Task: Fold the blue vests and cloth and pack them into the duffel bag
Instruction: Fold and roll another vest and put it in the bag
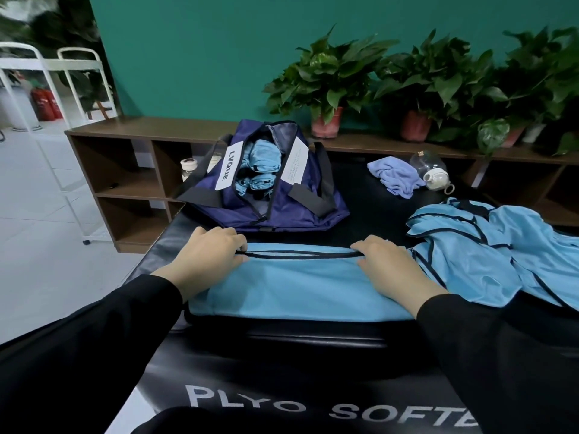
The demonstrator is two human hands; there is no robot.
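Observation:
A light blue vest [291,283] with black trim lies folded into a long band across the black padded box [282,339] in front of me. My left hand [210,255] pinches its far left edge at the black trim. My right hand [388,264] grips the far right end of the same edge. Behind it stands the navy duffel bag [282,208], unzipped, with rolled blue vests [258,164] inside. A heap of unfolded blue vests [488,252] lies to the right. A crumpled lilac-blue cloth [394,175] sits at the back right.
A glass teapot [430,169] and a white ceramic lid lie beside the cloth. A brown low shelf [131,164] runs behind the box, with potted plants [329,86] on top. White metal racks [47,89] and a red extinguisher stand at far left.

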